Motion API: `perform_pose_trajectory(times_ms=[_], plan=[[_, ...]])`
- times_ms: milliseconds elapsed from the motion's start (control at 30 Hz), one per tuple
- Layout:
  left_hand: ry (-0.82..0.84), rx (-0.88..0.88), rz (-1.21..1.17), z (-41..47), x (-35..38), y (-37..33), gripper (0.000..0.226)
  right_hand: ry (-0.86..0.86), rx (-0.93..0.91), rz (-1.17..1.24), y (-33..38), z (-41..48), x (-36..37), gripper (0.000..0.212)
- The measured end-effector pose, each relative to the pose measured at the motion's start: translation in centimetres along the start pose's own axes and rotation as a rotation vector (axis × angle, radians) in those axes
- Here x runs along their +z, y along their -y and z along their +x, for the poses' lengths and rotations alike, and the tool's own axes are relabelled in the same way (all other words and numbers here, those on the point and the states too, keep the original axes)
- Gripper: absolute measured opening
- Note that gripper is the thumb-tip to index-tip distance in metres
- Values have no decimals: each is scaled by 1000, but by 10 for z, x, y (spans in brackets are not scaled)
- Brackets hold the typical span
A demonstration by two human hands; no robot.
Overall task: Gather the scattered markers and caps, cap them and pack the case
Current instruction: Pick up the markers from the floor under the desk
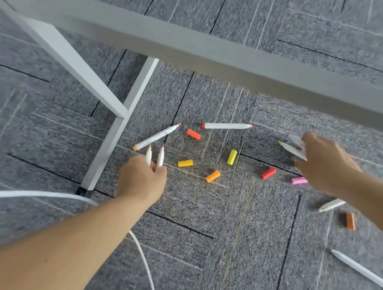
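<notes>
White uncapped markers and loose coloured caps lie scattered on grey carpet. My left hand [142, 179] grips two markers [154, 157] with tips pointing away from me. My right hand [323, 163] holds a bunch of white markers [292, 149], one with a yellow-green tip. On the floor lie an orange-tipped marker [156, 136], a red-tipped marker [227, 126], and two more at the right, one [331, 205] and another [360, 269]. Caps on the carpet: orange-red [193, 134], yellow [232, 157], yellow [185, 163], orange [212, 176], red [268, 173], pink [299, 180], orange [350, 221]. No case is visible.
A white table frame crosses the top, its crossbar [200, 51] overhead and a leg [117, 133] standing just left of the markers. A white cable [27, 195] runs across the carpet under my left forearm.
</notes>
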State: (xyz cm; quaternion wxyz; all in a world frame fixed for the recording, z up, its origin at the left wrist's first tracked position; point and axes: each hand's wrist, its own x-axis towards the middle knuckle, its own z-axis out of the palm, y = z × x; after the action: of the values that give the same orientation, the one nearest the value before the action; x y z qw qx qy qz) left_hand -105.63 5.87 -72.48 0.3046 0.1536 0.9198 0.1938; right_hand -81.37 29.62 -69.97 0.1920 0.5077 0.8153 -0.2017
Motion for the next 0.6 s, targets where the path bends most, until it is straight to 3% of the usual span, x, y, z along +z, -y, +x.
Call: perform_pose_trajectory(times_ms=[167, 300, 467, 533, 600], plan=[[-47, 219, -50, -3, -7, -17, 22, 1, -49, -62, 0, 0, -3, 27], [49, 351, -127, 13, -12, -32, 18, -113, -101, 127, 25, -1, -3, 13], [-59, 617, 106, 34, -29, -42, 9, -81, -22, 555, 83, -5, -3, 29], [-95, 593, 179, 46, -38, -40, 9, -66, 80, 793, 103, -6, 4, 27], [-57, 511, 291, 56, -43, -38, 23, -66, 121, 855, 117, -3, 12, 23]])
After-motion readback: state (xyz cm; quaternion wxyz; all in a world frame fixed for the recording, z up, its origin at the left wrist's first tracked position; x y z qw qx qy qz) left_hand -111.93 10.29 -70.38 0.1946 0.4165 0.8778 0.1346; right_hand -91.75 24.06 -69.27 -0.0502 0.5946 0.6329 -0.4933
